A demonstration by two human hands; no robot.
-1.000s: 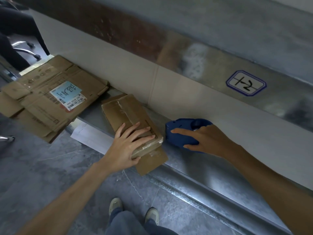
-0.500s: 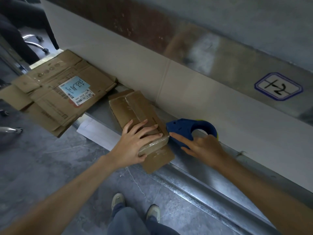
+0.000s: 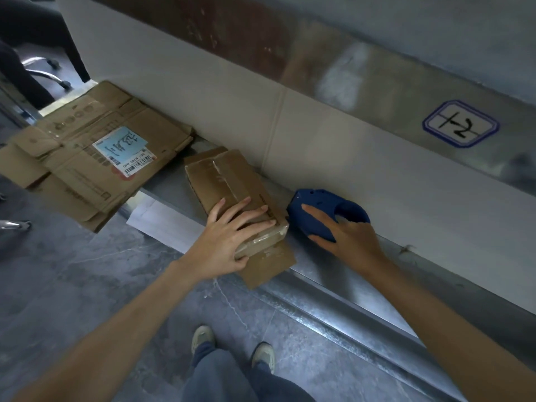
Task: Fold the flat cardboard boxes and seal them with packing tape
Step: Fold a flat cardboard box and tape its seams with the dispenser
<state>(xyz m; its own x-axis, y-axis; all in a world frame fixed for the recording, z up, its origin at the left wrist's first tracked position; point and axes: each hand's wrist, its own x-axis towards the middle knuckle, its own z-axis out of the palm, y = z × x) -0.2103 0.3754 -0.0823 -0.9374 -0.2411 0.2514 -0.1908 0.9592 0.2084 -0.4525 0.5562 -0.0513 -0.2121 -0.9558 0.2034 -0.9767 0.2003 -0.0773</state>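
Note:
A small folded cardboard box [image 3: 229, 181], taped along its top seam and near end, lies on a metal ledge [image 3: 333, 274] against the wall. My left hand [image 3: 226, 242] presses on its near end, fingers straight and spread on top, thumb against the end face. A loose cardboard flap [image 3: 269, 266] sticks out underneath. Just right of the box sits a blue tape dispenser [image 3: 316, 203]. My right hand [image 3: 351, 239] grips it: index finger along its top, thumb on the near side, other fingers curled into the handle opening.
A stack of flat cardboard boxes [image 3: 87, 158] with a blue-and-white shipping label lies on the ledge to the left, overhanging the floor. A white sheet [image 3: 165, 221] pokes out below the ledge. A chair base [image 3: 46, 74] stands far left. My shoes [image 3: 203, 338] are on the grey floor.
My right hand slid back along the dispenser and closed around its handle. My left hand stayed on the box. The view shifted slightly.

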